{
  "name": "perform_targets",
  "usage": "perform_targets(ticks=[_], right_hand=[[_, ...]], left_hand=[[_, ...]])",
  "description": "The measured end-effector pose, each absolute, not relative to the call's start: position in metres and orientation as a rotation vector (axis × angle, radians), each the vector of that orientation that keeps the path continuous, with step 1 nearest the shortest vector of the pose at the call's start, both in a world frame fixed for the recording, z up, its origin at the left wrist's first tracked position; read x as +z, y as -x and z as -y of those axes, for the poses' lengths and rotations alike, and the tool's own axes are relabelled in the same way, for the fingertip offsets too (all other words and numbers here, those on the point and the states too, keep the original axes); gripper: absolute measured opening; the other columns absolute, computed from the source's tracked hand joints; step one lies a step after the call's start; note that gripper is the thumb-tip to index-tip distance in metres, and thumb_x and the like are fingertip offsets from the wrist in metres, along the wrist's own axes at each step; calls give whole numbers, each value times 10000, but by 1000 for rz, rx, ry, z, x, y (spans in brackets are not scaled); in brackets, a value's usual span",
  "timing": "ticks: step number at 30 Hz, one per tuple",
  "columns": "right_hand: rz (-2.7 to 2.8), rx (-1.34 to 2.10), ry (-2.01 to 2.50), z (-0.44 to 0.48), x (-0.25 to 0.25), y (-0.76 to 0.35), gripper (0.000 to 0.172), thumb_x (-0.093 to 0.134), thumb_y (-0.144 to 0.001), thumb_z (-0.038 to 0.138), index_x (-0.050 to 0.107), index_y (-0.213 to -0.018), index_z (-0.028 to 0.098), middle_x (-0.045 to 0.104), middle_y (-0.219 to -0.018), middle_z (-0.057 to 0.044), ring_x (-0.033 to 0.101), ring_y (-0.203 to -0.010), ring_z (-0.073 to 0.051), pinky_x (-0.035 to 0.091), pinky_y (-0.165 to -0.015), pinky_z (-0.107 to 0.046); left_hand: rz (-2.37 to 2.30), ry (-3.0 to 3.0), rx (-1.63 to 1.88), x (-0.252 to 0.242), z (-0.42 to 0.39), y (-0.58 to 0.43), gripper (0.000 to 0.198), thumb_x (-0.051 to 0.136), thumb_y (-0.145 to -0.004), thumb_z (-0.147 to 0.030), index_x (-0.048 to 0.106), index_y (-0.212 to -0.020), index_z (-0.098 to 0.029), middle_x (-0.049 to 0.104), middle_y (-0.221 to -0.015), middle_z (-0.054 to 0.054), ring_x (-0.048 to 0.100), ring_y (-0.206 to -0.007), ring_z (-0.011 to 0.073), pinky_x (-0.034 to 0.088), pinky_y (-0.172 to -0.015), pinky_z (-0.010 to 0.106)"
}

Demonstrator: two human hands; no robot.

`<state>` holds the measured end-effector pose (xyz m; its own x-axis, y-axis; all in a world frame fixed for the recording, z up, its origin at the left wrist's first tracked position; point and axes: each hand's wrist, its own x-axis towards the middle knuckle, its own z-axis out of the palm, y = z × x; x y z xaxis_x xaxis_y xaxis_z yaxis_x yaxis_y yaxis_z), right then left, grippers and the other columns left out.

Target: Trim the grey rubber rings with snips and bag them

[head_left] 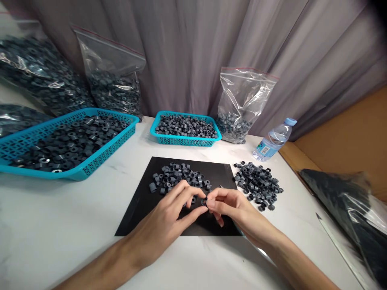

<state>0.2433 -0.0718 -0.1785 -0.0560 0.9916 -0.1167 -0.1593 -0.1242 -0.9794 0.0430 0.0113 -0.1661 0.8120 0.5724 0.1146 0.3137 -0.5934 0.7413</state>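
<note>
In the head view, the left hand (172, 207) and right hand (231, 205) pinch a small dark ring (204, 202) between their fingertips, just below the frame's centre, over a black mat (137, 207). Grey pieces (179, 173) lie heaped behind them.

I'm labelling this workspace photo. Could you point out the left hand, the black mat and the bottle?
Left hand (169, 211): head view, on the back of the hand.
Black mat (139, 204): head view, on its bare left side.
Bottle (268, 147): head view, on its label.
</note>
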Motion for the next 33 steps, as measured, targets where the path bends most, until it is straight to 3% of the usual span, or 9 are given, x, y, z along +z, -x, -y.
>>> perform_targets(ticks=[7, 11, 15, 22, 28, 33], right_hand=[[1143, 1363, 1197, 73, -175, -244, 266, 724, -895, 409, 689, -880, 146, 579, -750, 4, 489, -628, -82, 424, -568, -203], [1165, 1308, 1211, 70, -173, -246, 254, 713, -900, 410, 686, -878, 158, 585, -775, 0, 497, -640, -89, 442, -571, -206], [1162, 1134, 1262, 69, -177, -249, 263, 702, -907, 437, 700, -945, 177, 604, -824, -12, 505, -656, -97, 459, -570, -209], [1205, 1021, 1213, 69, -187, -246, 256, 729, -894, 408, 714, -1075, 228, 633, -982, -41, 569, -786, -134, 482, -550, -191], [1338, 862, 1315, 71, -187, -244, 240, 675, -938, 406, 737, -1087, 229, 665, -968, -57, 577, -769, -148, 485, -591, -238], [1485, 675, 1343, 76, -183, -241, 164, 652, -957, 362, 731, -1047, 250, 652, -1000, -56, 583, -817, -163, 489, -691, -282]], left_hand=[[-568, -2294, 405, -166, -9, -47, 251, 370, -1061, -369, 556, -1184, -254, 527, -1122, 33, 550, -1027, 184, 382, -946, 308], [-711, -2052, 359, -161, -5, -47, 252, 365, -1049, -456, 506, -1150, -273, 539, -1073, 12, 533, -1010, 186, 373, -921, 317], [-766, -1698, 343, -159, -1, -49, 288, 357, -1034, -511, 504, -1073, -266, 514, -894, -19, 497, -844, 167, 377, -826, 316], [-613, -979, 334, -164, 1, -56, 170, 486, -979, -334, 558, -1015, -185, 457, -773, -26, 368, -686, 113, 332, -695, 261], [-608, -789, 347, -164, 2, -54, 159, 570, -922, -283, 605, -1021, -164, 438, -752, -18, 317, -667, 105, 287, -586, 202], [-701, -752, 347, -162, 1, -53, 188, 577, -929, -324, 590, -870, -145, 398, -700, -46, 212, -562, 69, 164, -463, 169]])
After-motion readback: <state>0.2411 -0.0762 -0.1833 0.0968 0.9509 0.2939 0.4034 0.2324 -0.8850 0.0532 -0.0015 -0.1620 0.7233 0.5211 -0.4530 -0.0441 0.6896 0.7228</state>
